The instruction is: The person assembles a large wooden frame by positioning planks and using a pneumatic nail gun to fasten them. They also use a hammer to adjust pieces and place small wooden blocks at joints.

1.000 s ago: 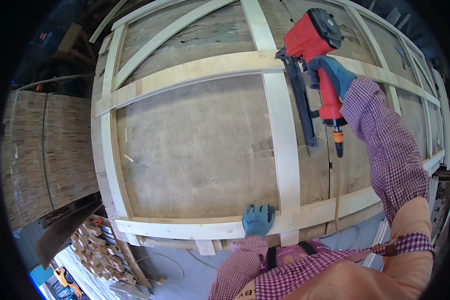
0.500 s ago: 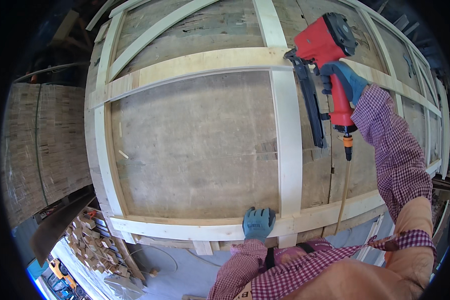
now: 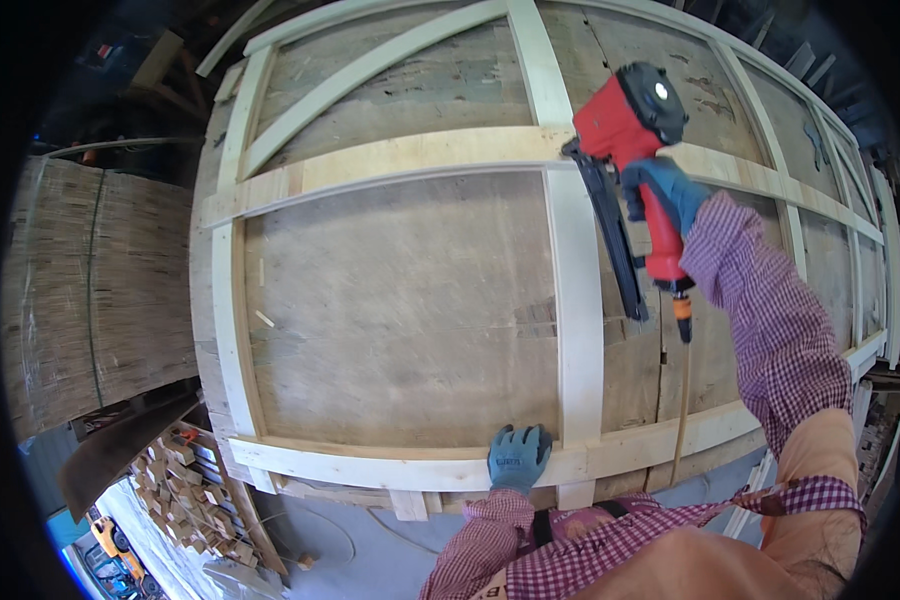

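In my right hand (image 3: 663, 190), gloved in blue, is a red and black nail gun (image 3: 620, 122). My fingers wrap round its red handle. Its nose lies at or just over the spot where the cross rail (image 3: 400, 158) meets a pale upright board (image 3: 578, 320); contact cannot be made out. The black magazine (image 3: 610, 235) slants down toward me, and an air hose (image 3: 684, 410) runs from the handle's end. My left hand (image 3: 520, 457), also gloved, rests on the near wooden rail (image 3: 360, 462) beside that upright's lower end, fingers laid flat across it.
The large wooden frame lies over plywood sheets (image 3: 400, 300), with a diagonal brace (image 3: 370, 85) at the far left. Two small wood slivers lie on the plywood. Wrapped stacks of wood (image 3: 100, 290) stand left, above a pile of offcuts (image 3: 185, 490). A wrench-like tool (image 3: 816, 145) lies far right.
The view has shifted, so the frame sits lower and slightly right in the picture. My right hand and the nail gun have come a little left. The left hand stays on the near rail.
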`<state>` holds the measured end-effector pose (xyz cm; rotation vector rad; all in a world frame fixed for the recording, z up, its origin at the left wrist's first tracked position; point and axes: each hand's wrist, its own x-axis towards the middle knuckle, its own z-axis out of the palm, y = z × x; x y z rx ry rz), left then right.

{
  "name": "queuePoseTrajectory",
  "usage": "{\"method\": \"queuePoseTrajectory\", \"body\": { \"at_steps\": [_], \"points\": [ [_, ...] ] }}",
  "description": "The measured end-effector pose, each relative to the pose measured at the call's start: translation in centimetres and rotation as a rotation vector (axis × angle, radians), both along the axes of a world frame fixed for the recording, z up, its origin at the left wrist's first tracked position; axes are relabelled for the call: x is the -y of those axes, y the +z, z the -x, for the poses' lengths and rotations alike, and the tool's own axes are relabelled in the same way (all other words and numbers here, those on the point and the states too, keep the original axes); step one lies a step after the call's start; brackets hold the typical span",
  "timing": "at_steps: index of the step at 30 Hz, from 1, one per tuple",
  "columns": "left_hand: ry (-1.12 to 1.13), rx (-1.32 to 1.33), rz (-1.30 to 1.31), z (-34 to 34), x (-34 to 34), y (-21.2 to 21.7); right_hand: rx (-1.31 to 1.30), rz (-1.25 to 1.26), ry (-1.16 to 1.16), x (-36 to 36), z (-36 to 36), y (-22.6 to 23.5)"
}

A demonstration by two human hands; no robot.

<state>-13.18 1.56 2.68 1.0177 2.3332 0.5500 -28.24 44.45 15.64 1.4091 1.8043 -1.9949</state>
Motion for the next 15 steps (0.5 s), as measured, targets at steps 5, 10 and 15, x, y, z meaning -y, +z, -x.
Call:
{"method": "queuePoseTrajectory", "body": {
  "at_steps": [5, 10, 15],
  "points": [
    [0.360, -0.322, -0.300, 1.2, 5.8, 3.7, 0.000, -0.048, -0.037, 3.0, -9.2, 4.0],
    [0.616, -0.469, 0.456, 0.6, 23.1, 2.5, 0.201, 0.050, 0.116, 6.1, -22.4, 6.2],
    [0.612, 0.028, 0.436, 1.1, 28.3, -3.4, 0.092, -0.147, 0.313, 9.0, -37.9, 7.1]
  ]
}}
